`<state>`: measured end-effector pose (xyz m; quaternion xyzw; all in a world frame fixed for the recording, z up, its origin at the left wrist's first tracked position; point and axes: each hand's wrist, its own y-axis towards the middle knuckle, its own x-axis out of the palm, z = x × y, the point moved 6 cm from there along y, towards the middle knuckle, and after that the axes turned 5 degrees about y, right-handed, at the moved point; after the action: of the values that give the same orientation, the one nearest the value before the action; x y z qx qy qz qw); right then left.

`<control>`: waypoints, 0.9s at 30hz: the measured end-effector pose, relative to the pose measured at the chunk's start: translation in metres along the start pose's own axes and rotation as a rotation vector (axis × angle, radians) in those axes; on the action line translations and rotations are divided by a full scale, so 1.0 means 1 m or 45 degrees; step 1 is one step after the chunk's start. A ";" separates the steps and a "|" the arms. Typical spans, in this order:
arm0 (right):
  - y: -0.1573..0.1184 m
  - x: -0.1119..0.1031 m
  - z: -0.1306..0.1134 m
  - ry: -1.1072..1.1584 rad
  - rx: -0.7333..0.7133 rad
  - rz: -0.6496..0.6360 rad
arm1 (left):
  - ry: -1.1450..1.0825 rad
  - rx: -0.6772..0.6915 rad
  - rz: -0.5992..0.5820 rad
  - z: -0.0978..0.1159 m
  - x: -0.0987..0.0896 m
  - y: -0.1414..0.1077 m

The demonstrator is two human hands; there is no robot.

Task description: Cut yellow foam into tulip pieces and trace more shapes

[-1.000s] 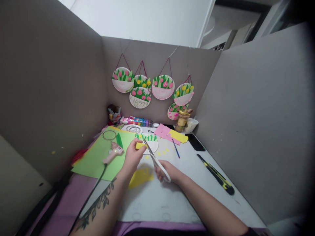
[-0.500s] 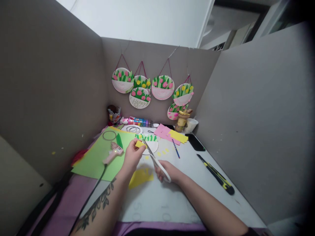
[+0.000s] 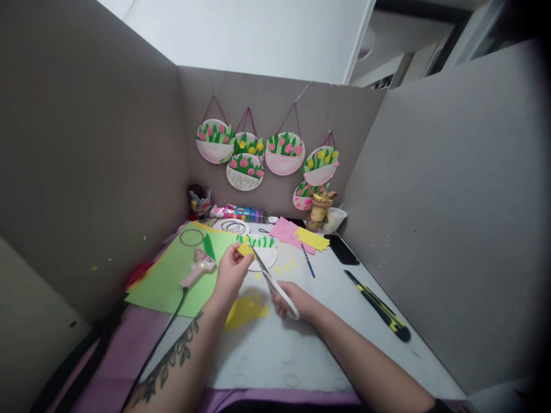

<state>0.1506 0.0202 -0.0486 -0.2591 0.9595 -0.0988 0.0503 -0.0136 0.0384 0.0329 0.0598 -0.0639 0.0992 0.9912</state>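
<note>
My left hand pinches a small piece of yellow paper between thumb and fingers. White-handled scissors are gripped in my right hand, their blades pointing up and left to the yellow piece. Behind the blades lies a white paper plate with green paper leaves along its upper part, partly covered by my left hand. A larger sheet of yellow paper rests on the table below my hands. Several small yellow cutouts are scattered right of the plate.
Left, green paper sheets carry a pink glue gun with its cord. To the right lie a blue pencil, a phone and a utility knife. Pink paper sits farther back. Decorated plates hang on the rear panel.
The yellow piece in my left hand has tilted slightly, and the scissor blades look a little closer together. Both hands stay in nearly the same place.
</note>
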 end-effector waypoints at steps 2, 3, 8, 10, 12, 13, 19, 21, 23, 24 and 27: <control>0.000 0.001 0.000 0.000 -0.010 0.000 | -0.004 0.009 0.000 0.001 0.000 -0.001; 0.000 0.000 -0.001 0.002 -0.018 0.006 | -0.003 0.012 -0.008 0.002 0.000 -0.001; 0.003 -0.002 0.002 0.018 -0.021 0.016 | 0.157 -0.031 -0.095 0.002 0.003 -0.004; 0.003 -0.002 0.004 0.014 -0.021 0.001 | 0.237 -0.043 -0.097 0.002 0.001 -0.005; 0.003 -0.003 0.006 0.009 -0.019 -0.008 | 0.277 -0.038 -0.104 0.002 0.001 -0.005; 0.003 -0.003 0.006 0.010 -0.014 -0.010 | 0.287 -0.034 -0.113 0.002 0.001 -0.005; 0.001 0.000 0.001 0.024 -0.007 0.000 | 0.303 -0.044 -0.125 -0.001 0.000 -0.003; 0.002 0.000 0.001 0.035 0.002 0.002 | 0.292 -0.043 -0.121 -0.002 0.000 -0.002; 0.003 -0.001 0.003 0.037 0.009 -0.001 | 0.280 -0.032 -0.116 -0.003 0.000 -0.002; 0.003 -0.001 0.004 0.036 0.007 -0.001 | 0.274 -0.028 -0.115 -0.003 0.000 -0.002; 0.003 -0.001 0.004 0.029 -0.009 -0.010 | 0.266 -0.032 -0.120 -0.003 0.000 -0.002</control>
<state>0.1507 0.0226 -0.0531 -0.2621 0.9592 -0.0985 0.0381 -0.0128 0.0374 0.0298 0.0395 0.0413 0.0575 0.9967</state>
